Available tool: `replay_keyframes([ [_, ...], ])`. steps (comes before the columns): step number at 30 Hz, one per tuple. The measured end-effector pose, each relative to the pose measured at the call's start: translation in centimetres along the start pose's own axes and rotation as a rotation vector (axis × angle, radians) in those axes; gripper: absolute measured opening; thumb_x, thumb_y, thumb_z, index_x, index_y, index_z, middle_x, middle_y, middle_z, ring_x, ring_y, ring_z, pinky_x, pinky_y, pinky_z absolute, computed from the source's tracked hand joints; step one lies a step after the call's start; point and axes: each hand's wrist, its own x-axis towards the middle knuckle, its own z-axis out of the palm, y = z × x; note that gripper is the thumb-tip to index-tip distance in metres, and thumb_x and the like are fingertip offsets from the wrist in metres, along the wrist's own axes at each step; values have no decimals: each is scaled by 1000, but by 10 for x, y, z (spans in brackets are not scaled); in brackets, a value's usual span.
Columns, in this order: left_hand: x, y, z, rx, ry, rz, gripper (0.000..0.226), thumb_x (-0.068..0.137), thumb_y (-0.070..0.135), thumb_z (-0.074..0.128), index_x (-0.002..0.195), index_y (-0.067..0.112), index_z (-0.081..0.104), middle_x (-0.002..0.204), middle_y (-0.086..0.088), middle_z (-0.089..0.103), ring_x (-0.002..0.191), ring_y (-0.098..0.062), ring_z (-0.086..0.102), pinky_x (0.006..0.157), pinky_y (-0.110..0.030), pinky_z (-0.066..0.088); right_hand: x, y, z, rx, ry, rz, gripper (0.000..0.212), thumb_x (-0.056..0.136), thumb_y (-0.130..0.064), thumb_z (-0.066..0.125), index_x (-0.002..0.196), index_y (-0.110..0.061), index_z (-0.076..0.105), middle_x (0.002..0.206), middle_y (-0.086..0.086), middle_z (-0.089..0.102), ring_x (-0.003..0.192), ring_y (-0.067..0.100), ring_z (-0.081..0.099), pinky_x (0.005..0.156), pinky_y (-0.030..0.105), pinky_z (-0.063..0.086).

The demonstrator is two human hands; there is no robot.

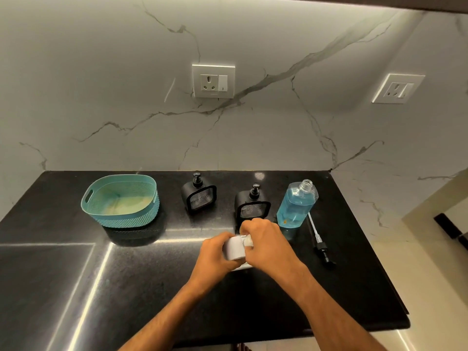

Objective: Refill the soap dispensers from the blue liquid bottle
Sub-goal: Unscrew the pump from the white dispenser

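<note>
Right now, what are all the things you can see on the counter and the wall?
basket: one, teal, left rear of counter
soap dispensers: two, black, pumps on, middle rear
blue liquid bottle: one, clear, uncapped, right rear
pump with tube: one, black and clear, lying right of bottle
white container: one, held in both hands
wall sockets: two, white, marble wall
counter: one, black
left hand: grips container
right hand: grips its top

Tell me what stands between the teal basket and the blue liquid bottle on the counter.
In the head view, two black soap dispensers stand between the teal basket and the blue liquid bottle: one nearer the basket, the other beside the bottle.
</note>
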Motion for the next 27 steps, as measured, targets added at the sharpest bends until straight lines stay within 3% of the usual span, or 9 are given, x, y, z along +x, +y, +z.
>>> replay_keyframes([
  [2,-1,0,1,9,-13,-5,45,71,34,95,107,33,68,98,18,72,95,2,66,77,-26,58,-2,1,-5,28,-38,-32,40,74,-9,75,112,-20,71,110,0,67,106,18,61,83,23,44],
  [5,-1,-2,1,11,-24,-26,47,71,31,96,110,26,70,100,16,73,96,0,67,79,-28,58,-2,0,-20,14,-37,-44,37,73,-8,76,106,-24,75,109,-2,66,104,18,61,85,27,48],
  [13,-1,-9,1,9,62,-102,48,71,23,95,113,21,72,106,12,74,100,-3,68,83,-31,60,-17,11,-79,109,124,38,27,80,-10,82,99,-28,79,107,-7,67,94,10,62,84,22,53],
  [16,-3,-9,3,10,99,-124,44,72,24,94,108,28,69,104,17,72,99,0,66,76,-20,57,-23,18,-88,135,101,56,24,80,-12,84,98,-27,77,100,-9,67,85,7,62,74,10,47],
  [18,-4,-9,4,-4,121,-142,43,72,24,94,102,34,65,101,21,70,98,3,65,71,-15,54,-27,28,-87,198,89,82,25,77,-16,89,92,-30,74,95,-13,68,83,5,64,71,11,49],
  [22,-7,-14,5,-10,140,-169,42,72,24,92,97,35,61,100,20,69,97,3,64,71,-23,59,-28,54,-56,289,200,207,31,69,-25,94,77,-33,65,80,-15,66,71,4,65,63,16,52],
  [24,-7,-18,5,-9,130,-175,41,71,23,92,97,33,62,99,20,70,95,1,65,68,-20,57,-28,64,-21,272,262,279,33,69,-26,94,76,-30,62,78,-14,63,68,4,62,62,19,51],
  [27,-5,-24,4,-1,89,-169,43,70,19,93,99,30,63,97,21,69,93,2,64,68,-14,51,-34,73,40,228,201,368,35,70,-27,90,81,-23,58,84,-8,59,74,13,61,70,31,51],
])
